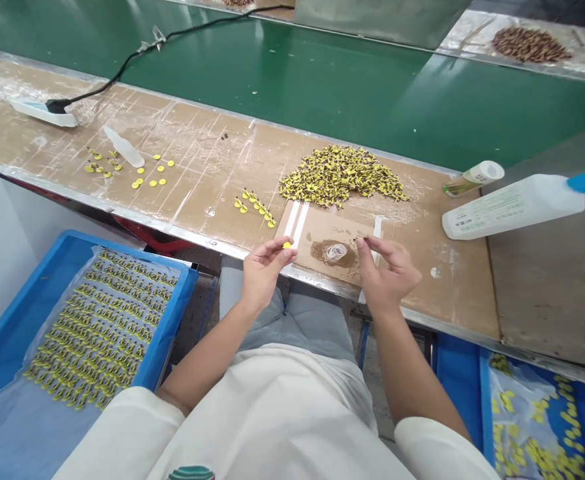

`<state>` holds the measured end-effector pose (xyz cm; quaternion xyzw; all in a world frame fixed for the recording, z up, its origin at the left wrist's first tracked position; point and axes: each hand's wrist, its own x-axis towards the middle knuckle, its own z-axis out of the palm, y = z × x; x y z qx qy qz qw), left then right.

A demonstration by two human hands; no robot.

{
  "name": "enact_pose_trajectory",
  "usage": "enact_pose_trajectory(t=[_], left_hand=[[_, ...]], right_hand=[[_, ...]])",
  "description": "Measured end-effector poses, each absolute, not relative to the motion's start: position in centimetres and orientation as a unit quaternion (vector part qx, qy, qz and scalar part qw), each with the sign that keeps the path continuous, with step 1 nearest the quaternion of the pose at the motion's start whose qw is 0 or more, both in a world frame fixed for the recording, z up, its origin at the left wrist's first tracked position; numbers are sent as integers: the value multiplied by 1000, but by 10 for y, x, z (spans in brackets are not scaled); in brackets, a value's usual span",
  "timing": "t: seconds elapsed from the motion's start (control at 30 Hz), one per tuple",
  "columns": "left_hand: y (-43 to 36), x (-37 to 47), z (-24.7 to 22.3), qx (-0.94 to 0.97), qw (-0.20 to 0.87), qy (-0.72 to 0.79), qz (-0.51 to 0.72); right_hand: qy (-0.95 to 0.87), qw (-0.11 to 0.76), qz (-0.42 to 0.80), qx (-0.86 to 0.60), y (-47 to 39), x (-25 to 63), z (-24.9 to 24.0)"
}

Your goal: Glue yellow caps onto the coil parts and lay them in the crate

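Observation:
My left hand (265, 270) is closed in a pinch on a small round yellow disc (287, 245) near the table's front edge. Opposite it, my right hand (391, 272) pinches a tiny dark piece (357, 239), too small to name. Between the two hands, a clear blob or shallow cup (335, 252) sits in a wet brown stain on a cardboard sheet (317, 227). Behind them lies a heap of small yellow-and-dark pieces (339, 175). Several yellow discs with dark parts on top (257, 205) stand in a short row left of the sheet.
Loose yellow discs (153, 183) and a white spatula-like piece (125, 147) lie farther left, near a power strip (47, 113). A white bottle (515, 207) and a small tube (475, 178) lie at right. Blue trays (185, 293) of yellow pieces flank my legs.

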<state>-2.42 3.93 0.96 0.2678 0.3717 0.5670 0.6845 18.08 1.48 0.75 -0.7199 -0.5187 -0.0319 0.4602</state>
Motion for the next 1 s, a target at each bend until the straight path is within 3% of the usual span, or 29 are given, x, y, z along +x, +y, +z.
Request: enact_pose_trajectory(t=[0.37,1.0], left_hand=[[63,7,-10,292,707,309,565],[60,1,-10,271,720,297,565]], right_hand=[[-513,444,-164,-716,5,160,-16],[-526,403,-149,-734,6,156,-15]])
